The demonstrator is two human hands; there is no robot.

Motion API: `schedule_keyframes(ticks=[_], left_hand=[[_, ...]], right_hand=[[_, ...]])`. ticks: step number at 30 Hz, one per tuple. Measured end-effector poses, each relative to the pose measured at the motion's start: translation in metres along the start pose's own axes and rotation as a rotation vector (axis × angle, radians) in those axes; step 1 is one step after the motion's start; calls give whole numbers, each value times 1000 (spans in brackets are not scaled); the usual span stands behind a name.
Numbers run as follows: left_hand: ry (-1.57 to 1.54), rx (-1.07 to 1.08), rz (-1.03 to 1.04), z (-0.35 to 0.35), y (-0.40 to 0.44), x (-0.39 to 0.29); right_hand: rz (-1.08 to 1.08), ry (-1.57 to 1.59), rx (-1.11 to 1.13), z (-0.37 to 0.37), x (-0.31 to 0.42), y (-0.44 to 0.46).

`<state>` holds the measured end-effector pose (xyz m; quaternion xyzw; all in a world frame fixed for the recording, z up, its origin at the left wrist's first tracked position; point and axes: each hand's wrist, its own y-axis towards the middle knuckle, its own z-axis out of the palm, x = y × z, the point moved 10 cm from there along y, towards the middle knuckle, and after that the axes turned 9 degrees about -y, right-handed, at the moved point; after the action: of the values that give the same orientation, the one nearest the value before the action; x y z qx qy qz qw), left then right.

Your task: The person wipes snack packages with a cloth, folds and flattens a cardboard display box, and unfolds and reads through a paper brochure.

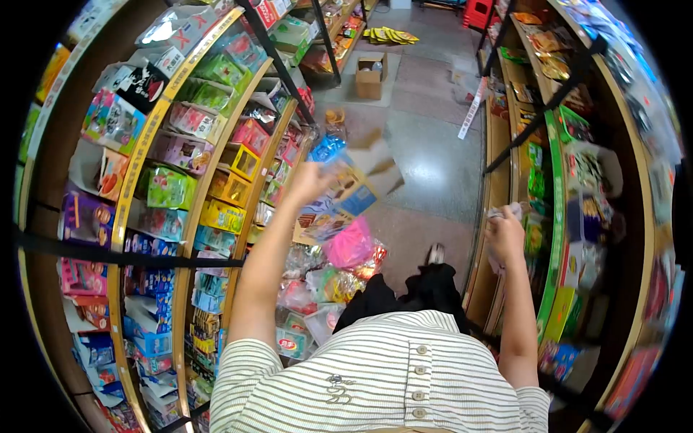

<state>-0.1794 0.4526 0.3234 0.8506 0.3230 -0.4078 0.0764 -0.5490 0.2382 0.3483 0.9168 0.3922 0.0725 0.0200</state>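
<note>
My left hand (314, 182) is closed on the edge of a printed cardboard box (357, 191) with its flaps spread, held tilted above the aisle floor and somewhat blurred. A blue packet (328, 148) shows just past that hand; whether it touches the box I cannot tell. Out to the right, my right hand (507, 234) is closed on a crumpled greyish cloth (503, 211), near the front of the right-hand shelves. Beneath the box, a pink plastic bag (349, 242) lies on a pile of packaged snacks (317, 285).
Packed snack shelves (195, 137) line the left side, and more shelves (556, 166) run along the right. Farther up the aisle stand an open brown carton (371, 76) and several yellow packets (390, 35) on the floor. A white label strip (472, 110) projects at the right.
</note>
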Motion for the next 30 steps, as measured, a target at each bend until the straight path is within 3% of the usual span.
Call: schedule_keyframes(ticks=[2, 4, 8, 10, 12, 16, 18, 19, 20, 24, 26, 29, 30], left_hand=[[-130, -133, 102, -32, 65, 45], [-323, -165, -31, -46, 117, 67], [-360, -213, -279, -61, 192, 64], [-285, -272, -303, -68, 234, 57], [-256, -288, -329, -72, 275, 66], [-250, -381, -372, -94, 340, 86], [-18, -477, -355, -108, 368, 83], [55, -487, -495, -108, 383, 88], [214, -501, -471, -103, 406, 98], [385, -452, -374, -58, 527, 134], [370, -426, -447, -45, 593, 157], [263, -404, -540, -39, 676, 195], [282, -419, -536, -43, 705, 208]], right_hand=[[-9, 13, 19, 15, -22, 50], [-42, 30, 32, 31, -48, 112], [-111, 64, 35, 76, -90, 234], [-64, 56, 40, 85, -104, 291], [-118, 79, -9, 93, -98, 350], [-243, 132, 178, 115, -63, 459], [-281, 141, 236, 140, -42, 511], [-295, 141, 244, 147, -34, 536], [-312, 116, 257, 157, -23, 561], [-332, 60, 263, 185, 10, 654], [-446, 13, 90, 197, 24, 700], [-410, 15, 263, 220, 28, 769], [-444, -1, 228, 226, 33, 793]])
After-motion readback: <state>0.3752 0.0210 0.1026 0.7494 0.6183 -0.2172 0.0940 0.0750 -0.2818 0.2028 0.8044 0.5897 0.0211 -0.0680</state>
